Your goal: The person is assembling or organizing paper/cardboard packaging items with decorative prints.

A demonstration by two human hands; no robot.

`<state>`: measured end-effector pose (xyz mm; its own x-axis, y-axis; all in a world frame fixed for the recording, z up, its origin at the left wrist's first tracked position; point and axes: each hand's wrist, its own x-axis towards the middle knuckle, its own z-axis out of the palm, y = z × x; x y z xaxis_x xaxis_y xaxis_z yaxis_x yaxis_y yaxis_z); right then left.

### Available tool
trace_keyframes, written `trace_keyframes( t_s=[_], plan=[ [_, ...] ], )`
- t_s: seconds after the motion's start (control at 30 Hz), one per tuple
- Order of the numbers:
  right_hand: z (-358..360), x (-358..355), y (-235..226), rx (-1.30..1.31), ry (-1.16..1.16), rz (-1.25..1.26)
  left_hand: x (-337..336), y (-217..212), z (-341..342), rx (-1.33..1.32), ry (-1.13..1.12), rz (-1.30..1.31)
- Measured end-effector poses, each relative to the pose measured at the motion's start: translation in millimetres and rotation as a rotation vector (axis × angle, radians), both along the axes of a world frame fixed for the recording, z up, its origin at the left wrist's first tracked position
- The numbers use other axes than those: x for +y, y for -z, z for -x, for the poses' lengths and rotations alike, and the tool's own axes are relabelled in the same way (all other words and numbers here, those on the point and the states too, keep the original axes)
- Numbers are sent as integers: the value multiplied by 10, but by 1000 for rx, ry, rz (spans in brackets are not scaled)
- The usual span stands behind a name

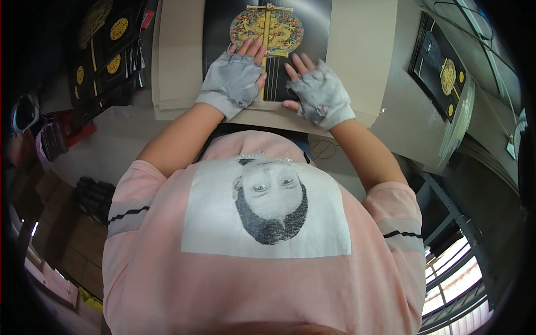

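A glossy black printed sheet (312,28) with a round gold fan-shaped picture and a gold stem lies on a larger tan board (363,50) in front of me. Both hands wear grey fingerless gloves. My left hand (234,78) rests on the sheet, its fingers stretched over the lower edge of the fan picture and the thumb beside the stem. Farther right, my right hand (319,92) is over the sheet's lower right part, fingers spread and a little blurred. Neither hand grips anything. The gloves and palms hide part of the sheet's lower half.
On the right, a stack of black printed sheets (438,70) lies near the table's edge. Several black and gold printed pieces (106,61) stand or lie at the left, near a red item (82,135). A dark metal frame (446,204) is at the lower right.
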<state>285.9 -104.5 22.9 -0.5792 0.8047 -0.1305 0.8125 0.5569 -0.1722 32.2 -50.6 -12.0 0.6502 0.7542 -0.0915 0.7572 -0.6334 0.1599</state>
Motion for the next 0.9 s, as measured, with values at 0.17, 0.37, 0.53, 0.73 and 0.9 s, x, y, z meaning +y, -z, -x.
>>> trace_keyframes(
  t_s=[0.17,0.37,0.53,0.73,0.9],
  plan=[
    [-13,-730,-21,-216,279,115,-17,-176,273,-8,173,47],
    [467,-1208,117,148,690,-253,-243,-225,837,176,220,131],
    [955,-1266,368,1080,1290,231,-249,-74,1024,-68,98,93],
    [1173,-1041,501,1843,1780,698,-124,439,1005,-850,-408,172],
    [1139,-974,627,1805,1772,814,83,430,914,-821,-780,578]
  ],
)
